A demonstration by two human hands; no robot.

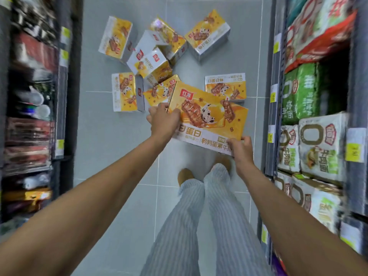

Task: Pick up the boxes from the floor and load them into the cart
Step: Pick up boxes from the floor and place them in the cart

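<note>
yellow box (209, 114) held in air above grey floor (111, 136). left hand (162, 121) fingers curled on its left edge, right hand (242, 148) pinching near right corner. other boxes (151, 62) scattered on floor beyond held box.

Yellow box (211, 116) aloft — boxes (116, 37) strewn below

Bright, even light. Far boxes (116, 36) look slightly soft; shelves (29, 116) at both edges smear and bow.
</note>
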